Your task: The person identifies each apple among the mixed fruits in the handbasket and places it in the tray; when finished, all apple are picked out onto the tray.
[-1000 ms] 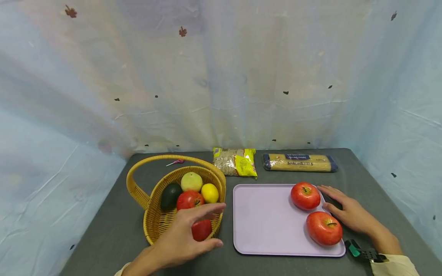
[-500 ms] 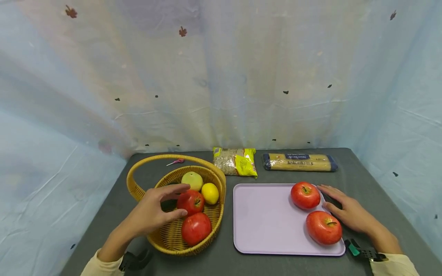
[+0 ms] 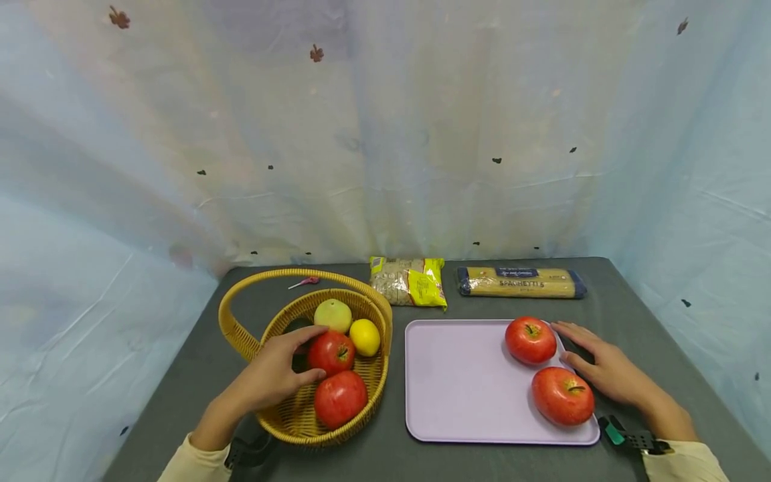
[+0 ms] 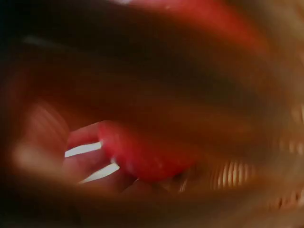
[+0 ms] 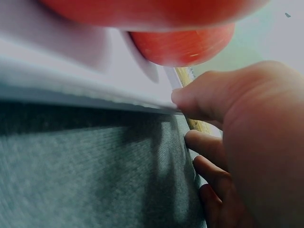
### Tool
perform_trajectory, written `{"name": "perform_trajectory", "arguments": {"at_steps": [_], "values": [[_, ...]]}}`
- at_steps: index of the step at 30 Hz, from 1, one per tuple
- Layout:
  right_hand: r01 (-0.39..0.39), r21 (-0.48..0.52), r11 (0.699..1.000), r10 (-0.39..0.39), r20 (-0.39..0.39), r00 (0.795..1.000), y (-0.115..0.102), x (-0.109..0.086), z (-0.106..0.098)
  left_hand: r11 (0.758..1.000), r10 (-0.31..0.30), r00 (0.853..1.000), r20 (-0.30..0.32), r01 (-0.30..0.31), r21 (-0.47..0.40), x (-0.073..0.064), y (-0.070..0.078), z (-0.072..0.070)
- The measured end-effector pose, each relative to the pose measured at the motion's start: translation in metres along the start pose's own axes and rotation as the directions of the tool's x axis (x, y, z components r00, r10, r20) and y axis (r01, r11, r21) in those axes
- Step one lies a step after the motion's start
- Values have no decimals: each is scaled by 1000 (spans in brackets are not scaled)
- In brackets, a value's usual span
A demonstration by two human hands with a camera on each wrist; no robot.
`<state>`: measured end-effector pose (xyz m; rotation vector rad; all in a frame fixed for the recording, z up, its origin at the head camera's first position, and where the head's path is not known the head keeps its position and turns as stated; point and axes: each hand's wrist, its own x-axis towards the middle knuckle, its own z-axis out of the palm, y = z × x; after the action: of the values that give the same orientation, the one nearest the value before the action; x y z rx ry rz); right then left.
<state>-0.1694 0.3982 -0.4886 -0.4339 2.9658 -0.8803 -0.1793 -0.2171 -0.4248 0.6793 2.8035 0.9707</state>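
Left hand (image 3: 274,371) nearer partly hidden apple (image 3: 334,353)

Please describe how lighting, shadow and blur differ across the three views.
Head view: evenly lit, mostly sharp, soft shadows beside the apples on the tray; left wrist view: dark and heavily blurred, a red fruit only partly discernible; right wrist view: brighter, shadow patches on the grey tabletop below the tray's edge.

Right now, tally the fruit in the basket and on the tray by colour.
Red: 4 (2 apples on the tray; 2 red fruits in the basket)
Yellow: 1 lemon
Pale green: 1 round fruit
Dark green: 1 smooth fruit, mostly hidden
Total: 7
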Motion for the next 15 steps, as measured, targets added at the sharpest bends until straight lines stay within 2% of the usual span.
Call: {"name": "perform_trajectory", "arguments": {"at_steps": [3, 9, 15], "values": [[3, -2, 1000, -3, -3, 1000, 0, 0, -1, 1000, 5, 1000, -17, -5, 28, 0, 4, 4], [-4, -2, 1000, 4, -1, 1000, 0, 1, -1, 992, 58, 997, -56, -51, 119, 0, 8, 10], [-15, 0, 1000, 15, 12, 1000, -1, 1, 0, 994, 45, 994, -99, -35, 108, 0, 7, 13]]}}
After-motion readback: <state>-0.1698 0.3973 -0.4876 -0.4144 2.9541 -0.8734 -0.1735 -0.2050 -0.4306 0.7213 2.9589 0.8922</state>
